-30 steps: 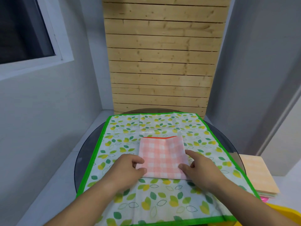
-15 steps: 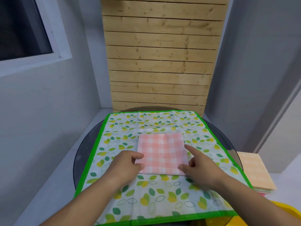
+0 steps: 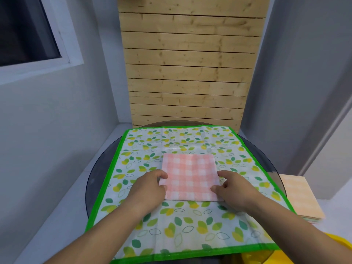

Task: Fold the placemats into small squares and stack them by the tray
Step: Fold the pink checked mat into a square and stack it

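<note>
Folding apparently done — pink gingham placemat (image 3: 190, 178) lying square at the middle of the glass worktop (image 3: 98, 168) on a leaf-print cloth (image 3: 190, 225), pinched at opposite edges by left hand (image 3: 148, 189) and right hand (image 3: 235, 190), fingers curled onto it, forearms reaching in from the near edge. Next, likely — lifting level across to the folded stack (image 3: 299, 199) beyond the right edge.

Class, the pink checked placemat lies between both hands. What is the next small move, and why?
Probably lift the pink checked placemat onto the stack of folded mats at right: it is already a small square, and the left hand and right hand hold its edges.
</note>
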The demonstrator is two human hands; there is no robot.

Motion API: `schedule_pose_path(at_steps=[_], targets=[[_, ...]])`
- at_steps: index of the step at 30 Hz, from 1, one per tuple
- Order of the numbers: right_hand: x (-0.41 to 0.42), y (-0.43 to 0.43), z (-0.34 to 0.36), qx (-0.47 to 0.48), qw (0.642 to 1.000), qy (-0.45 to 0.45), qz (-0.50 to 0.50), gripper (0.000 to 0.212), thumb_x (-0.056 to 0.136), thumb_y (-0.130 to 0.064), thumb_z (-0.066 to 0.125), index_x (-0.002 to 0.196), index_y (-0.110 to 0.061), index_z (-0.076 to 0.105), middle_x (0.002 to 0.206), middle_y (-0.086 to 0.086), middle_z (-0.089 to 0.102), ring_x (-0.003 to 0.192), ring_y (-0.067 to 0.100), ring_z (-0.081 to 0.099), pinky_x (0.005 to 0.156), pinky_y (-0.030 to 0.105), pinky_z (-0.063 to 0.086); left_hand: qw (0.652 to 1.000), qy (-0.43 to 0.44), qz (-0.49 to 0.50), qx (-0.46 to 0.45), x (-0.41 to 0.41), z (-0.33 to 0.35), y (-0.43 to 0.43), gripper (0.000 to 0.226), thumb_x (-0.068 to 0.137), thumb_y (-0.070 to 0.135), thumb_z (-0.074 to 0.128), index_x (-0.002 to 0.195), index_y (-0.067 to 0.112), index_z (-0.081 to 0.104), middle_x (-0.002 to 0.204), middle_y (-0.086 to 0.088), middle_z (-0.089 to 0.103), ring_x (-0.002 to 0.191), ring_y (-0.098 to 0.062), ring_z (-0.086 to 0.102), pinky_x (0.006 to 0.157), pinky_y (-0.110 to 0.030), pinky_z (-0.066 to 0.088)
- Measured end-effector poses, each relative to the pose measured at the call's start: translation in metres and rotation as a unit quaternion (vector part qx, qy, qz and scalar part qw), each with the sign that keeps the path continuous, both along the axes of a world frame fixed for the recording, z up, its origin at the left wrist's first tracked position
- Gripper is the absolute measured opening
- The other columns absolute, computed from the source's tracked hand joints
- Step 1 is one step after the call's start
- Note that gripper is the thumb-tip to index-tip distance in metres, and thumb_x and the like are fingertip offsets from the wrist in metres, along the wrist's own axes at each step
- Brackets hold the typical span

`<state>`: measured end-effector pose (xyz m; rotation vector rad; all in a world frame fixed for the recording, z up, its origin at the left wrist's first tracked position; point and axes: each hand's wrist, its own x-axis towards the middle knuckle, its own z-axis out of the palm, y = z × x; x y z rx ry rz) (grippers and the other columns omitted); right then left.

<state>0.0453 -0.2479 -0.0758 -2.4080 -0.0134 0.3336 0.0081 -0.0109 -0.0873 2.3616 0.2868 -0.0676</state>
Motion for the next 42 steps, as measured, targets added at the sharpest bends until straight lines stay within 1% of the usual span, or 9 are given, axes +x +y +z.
schedule_pose_path(at_steps=[3, 7, 10, 14, 16, 20, 23, 31, 42], targets=[[0.0, 0.003, 0.001, -0.037, 0.999, -0.01, 0.002, 0.044, 0.097, -0.031, 0.058, 0.139, -0.024, 0.049, 0.101, -0.005, 0.064, 0.093, 0.016, 0.062, 0.077, 0.026, 0.042, 0.996, -0.001, -0.007, 0.087, -0.004, -0.003, -0.006, 0.037, 0.1, 0.031, 0.052, 0.136, 0.041, 0.054, 0.129, 0.0, 0.051, 0.101, -0.019, 0.062, 0.091, -0.033, 0.051], [0.001, 0.006, 0.001, -0.069, 0.998, -0.011, 0.009, 0.037, 0.096, -0.032, 0.058, 0.132, -0.024, 0.054, 0.098, -0.004, 0.065, 0.096, 0.018, 0.063, 0.075, 0.026, 0.042, 0.98, -0.009, -0.032, 0.194, -0.011, -0.007, -0.017, 0.048, 0.101, 0.049, 0.04, 0.147, 0.035, 0.045, 0.131, -0.003, 0.043, 0.115, -0.023, 0.053, 0.1, -0.037, 0.045], [0.001, 0.008, 0.003, -0.088, 0.996, -0.009, 0.012, 0.035, 0.095, -0.032, 0.058, 0.129, -0.024, 0.055, 0.098, -0.005, 0.064, 0.094, 0.017, 0.061, 0.075, 0.025, 0.042, 0.962, -0.042, -0.046, 0.267, -0.013, -0.013, -0.025, 0.061, 0.094, 0.069, 0.034, 0.139, 0.03, 0.048, 0.124, 0.002, 0.04, 0.12, -0.02, 0.038, 0.105, -0.036, 0.035], [0.0, 0.01, -0.001, -0.119, 0.993, -0.023, 0.0, 0.034, 0.092, -0.033, 0.056, 0.125, -0.023, 0.055, 0.101, -0.003, 0.067, 0.095, 0.019, 0.061, 0.075, 0.029, 0.047, 0.968, -0.041, -0.041, 0.244, -0.013, -0.022, -0.022, 0.074, 0.088, 0.079, 0.034, 0.145, 0.033, 0.037, 0.154, 0.001, 0.024, 0.144, -0.02, 0.017, 0.116, -0.039, 0.019], [-0.005, 0.013, -0.005, -0.126, 0.991, -0.045, -0.014, 0.042, 0.091, -0.041, 0.053, 0.128, -0.022, 0.049, 0.1, -0.003, 0.067, 0.094, 0.02, 0.061, 0.078, 0.033, 0.05, 0.972, -0.032, -0.04, 0.228, -0.013, -0.024, -0.019, 0.074, 0.086, 0.081, 0.034, 0.145, 0.037, 0.033, 0.156, 0.003, 0.021, 0.147, -0.019, 0.013, 0.118, -0.04, 0.016], [-0.023, 0.032, -0.019, -0.242, 0.96, -0.136, -0.036, 0.091, 0.08, -0.079, 0.036, 0.148, -0.021, 0.018, 0.124, 0.008, 0.05, 0.115, 0.03, 0.048, 0.096, 0.044, 0.041, 0.973, -0.032, -0.031, 0.227, -0.011, -0.026, -0.02, 0.072, 0.085, 0.083, 0.033, 0.142, 0.039, 0.033, 0.154, 0.003, 0.022, 0.145, -0.02, 0.013, 0.117, -0.041, 0.016], [-0.03, 0.045, -0.031, -0.281, 0.943, -0.179, -0.021, 0.094, 0.081, -0.083, 0.022, 0.155, -0.03, 0.002, 0.136, 0.007, 0.034, 0.124, 0.029, 0.035, 0.1, 0.044, 0.03, 0.972, -0.038, -0.029, 0.229, -0.011, -0.028, -0.02, 0.072, 0.085, 0.083, 0.031, 0.142, 0.04, 0.033, 0.155, 0.002, 0.021, 0.147, -0.02, 0.012, 0.118, -0.041, 0.015], [-0.026, 0.03, -0.038, -0.31, 0.93, -0.196, 0.033, 0.079, 0.081, -0.085, 0.015, 0.149, -0.043, 0.019, 0.141, 0.005, 0.034, 0.127, 0.029, 0.033, 0.102, 0.042, 0.03, 0.967, -0.034, -0.066, 0.242, -0.012, -0.023, -0.009, 0.065, 0.087, 0.082, 0.032, 0.14, 0.044, 0.034, 0.154, 0.006, 0.022, 0.145, -0.017, 0.013, 0.113, -0.038, 0.016], [-0.003, -0.028, -0.026, -0.125, 0.977, -0.122, 0.12, 0.052, 0.086, -0.062, 0.059, 0.135, -0.056, 0.044, 0.133, -0.013, 0.039, 0.119, 0.015, 0.04, 0.106, 0.04, 0.035, 0.978, 0.039, -0.129, 0.16, -0.008, -0.01, 0.023, 0.052, 0.097, 0.058, 0.051, 0.146, 0.058, 0.033, 0.162, 0.019, 0.013, 0.15, -0.009, 0.006, 0.117, -0.038, 0.005]])
